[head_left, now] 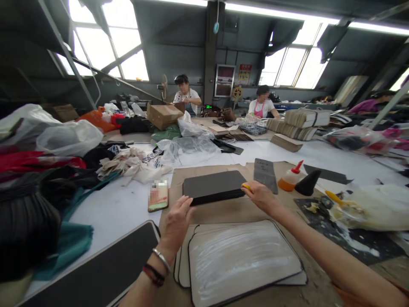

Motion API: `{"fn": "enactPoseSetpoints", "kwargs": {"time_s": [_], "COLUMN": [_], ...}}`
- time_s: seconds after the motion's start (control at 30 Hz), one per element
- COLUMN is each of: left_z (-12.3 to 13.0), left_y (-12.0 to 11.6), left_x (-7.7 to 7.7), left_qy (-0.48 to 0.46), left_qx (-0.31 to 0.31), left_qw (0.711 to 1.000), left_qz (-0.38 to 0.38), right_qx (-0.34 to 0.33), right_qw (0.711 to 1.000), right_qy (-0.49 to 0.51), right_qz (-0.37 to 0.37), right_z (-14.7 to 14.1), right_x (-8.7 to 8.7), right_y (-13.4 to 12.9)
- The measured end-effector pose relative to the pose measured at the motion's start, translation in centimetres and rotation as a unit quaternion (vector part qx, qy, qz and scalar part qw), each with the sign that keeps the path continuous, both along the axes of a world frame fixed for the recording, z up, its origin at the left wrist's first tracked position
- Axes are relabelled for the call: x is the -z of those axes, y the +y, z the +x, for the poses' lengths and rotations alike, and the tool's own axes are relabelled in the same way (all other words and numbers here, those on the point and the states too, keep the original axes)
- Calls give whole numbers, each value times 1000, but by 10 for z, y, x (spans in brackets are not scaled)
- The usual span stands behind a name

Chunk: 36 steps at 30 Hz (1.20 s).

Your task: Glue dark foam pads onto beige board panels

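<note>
Best hold the black panel stack [212, 183] flush: my left fingers [183, 204] at its corner, pinch unclear, right fingers [253, 189] closed on yellow handle [245, 186].

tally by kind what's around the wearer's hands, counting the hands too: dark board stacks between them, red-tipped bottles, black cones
Hands, left hand and right hand: 2
Dark board stack: 1
Red-tipped bottle: 1
Black cone: 1
Total: 5
</note>
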<state>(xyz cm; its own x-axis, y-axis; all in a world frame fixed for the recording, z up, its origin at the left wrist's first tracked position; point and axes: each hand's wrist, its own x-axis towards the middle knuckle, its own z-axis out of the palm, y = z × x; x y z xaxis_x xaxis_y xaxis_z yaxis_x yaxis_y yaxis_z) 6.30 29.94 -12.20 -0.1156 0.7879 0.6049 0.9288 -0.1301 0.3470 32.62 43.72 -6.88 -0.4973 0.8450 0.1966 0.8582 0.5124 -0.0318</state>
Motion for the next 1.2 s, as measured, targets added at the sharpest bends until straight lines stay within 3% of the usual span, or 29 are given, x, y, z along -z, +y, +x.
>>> {"fn": "enactPoseSetpoints", "kwargs": {"time_s": [0.1,0.2,0.43,0.67,0.9,1.13,1.2], "left_z": [-10,-16,-26,-24,-19,-10,-6], "left_y": [38,57,62,65,70,73,73], "left_x": [-2,-7,-31,-48,-51,-49,-47], "left_qy": [19,33,55,98,116,108,80], "left_qx": [15,25,62,63,14,15,14], "left_qw": [999,993,963,942,953,981,992], "left_qz": [-46,-110,-256,-314,-280,-163,-98], "right_qx": [-13,-34,-86,-133,-91,-103,-92], "right_qw": [999,996,986,978,986,991,991], "right_qy": [-39,-73,-123,-133,-100,-76,-92], "right_qz": [-16,-38,-78,-96,-96,-35,-18], "right_z": [-11,-18,-15,-14,-22,-54,-63], "right_x": [5,7,2,-5,-8,-12,-13], "right_y": [20,31,45,49,48,28,28]}}
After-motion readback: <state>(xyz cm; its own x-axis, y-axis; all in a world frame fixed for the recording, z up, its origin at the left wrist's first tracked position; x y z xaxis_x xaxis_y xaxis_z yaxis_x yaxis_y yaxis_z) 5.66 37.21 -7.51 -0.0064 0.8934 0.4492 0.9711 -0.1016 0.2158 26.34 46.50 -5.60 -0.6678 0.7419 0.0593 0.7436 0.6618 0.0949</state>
